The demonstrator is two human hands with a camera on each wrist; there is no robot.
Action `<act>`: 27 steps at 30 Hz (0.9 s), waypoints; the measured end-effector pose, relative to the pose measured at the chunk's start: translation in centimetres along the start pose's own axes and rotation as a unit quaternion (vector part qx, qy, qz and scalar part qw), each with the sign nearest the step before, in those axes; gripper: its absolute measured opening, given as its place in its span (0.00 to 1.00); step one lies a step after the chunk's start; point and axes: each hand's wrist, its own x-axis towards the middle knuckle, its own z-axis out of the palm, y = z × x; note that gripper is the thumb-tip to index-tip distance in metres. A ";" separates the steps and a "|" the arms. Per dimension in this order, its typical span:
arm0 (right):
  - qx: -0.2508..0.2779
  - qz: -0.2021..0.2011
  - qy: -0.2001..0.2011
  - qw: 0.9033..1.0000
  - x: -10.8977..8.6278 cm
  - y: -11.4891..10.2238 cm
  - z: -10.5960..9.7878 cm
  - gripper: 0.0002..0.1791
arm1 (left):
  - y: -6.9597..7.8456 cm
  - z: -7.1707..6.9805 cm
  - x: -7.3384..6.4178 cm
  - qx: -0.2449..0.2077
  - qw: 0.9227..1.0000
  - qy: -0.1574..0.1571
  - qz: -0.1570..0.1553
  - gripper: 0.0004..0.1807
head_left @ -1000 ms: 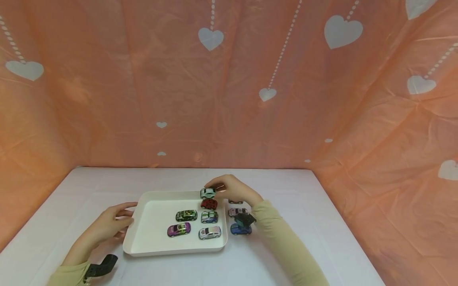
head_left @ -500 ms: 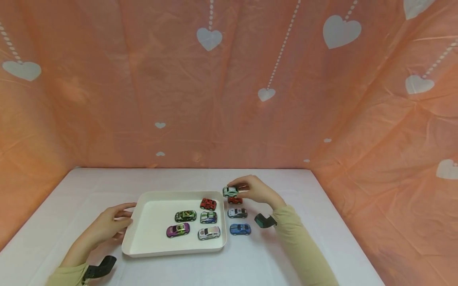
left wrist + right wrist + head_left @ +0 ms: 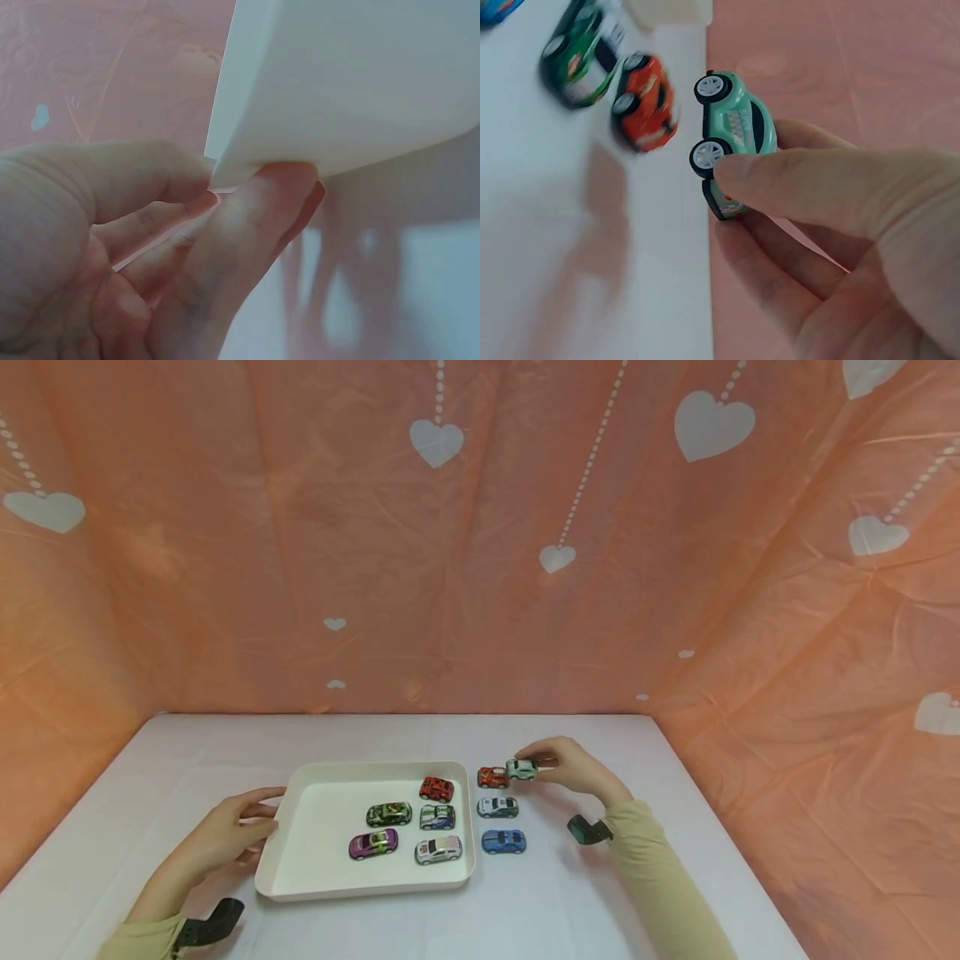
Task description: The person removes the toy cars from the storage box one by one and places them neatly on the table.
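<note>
Right hand (image 3: 579, 768) pinches the mint car (image 3: 521, 769), just past the tray's (image 3: 363, 890) 2 o'clock corner, orange car (image 3: 491, 777) at its 9 o'clock. Left hand (image 3: 225, 831) touches the tray's 9 o'clock edge, fingers spread. Mint car's probably light, stiff, kinda slick; I'd grab the body sides, not the wheels (image 3: 712, 88).

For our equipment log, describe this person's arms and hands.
The left sleeve and right sleeve are pale khaki. A black device juts from each wrist, the right one with a greenish face. The left hand and right hand show no gloves or rings.
</note>
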 end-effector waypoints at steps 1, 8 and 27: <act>0.001 0.004 0.000 1.000 -0.2 0.2 -0.1 0.19 | 0.0 0.0 0.0 0.000 1.000 0.000 0.001 0.32; 0.001 0.029 0.014 0.999 -1.0 1.7 -0.2 0.20 | 0.0 -0.1 0.0 0.002 1.000 0.000 0.002 0.32; -0.020 0.104 0.022 0.994 -1.6 3.6 0.6 0.22 | -0.3 0.0 0.1 -0.001 1.000 0.002 0.009 0.32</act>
